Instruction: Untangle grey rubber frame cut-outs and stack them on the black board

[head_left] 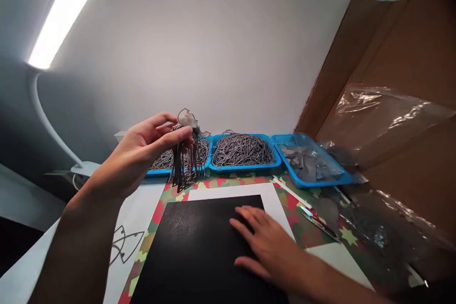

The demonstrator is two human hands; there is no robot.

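Note:
Pinched in my left hand [156, 140] is a tassel-like bundle of thin grey-brown cords [183, 166], topped by a pale grey scrap [187, 118]. It hangs in the air before the blue trays, its strands pointing down. My right hand [261, 237] lies over the right part of a black board [192, 232], fingers spread and holding nothing; whether the palm touches it I cannot tell. Under the board's far edge shows a white sheet [228, 192]. Right of the board lie red-handled snips [319, 223].
Blue trays [245, 167] of grey cords stand along the wall, another blue tray [309, 183] holding grey fabric pieces. A cardboard sheet [395, 57] and clear plastic [384, 114] rise at right. Left are a lamp [67, 14] and a dark cord shape [124, 244].

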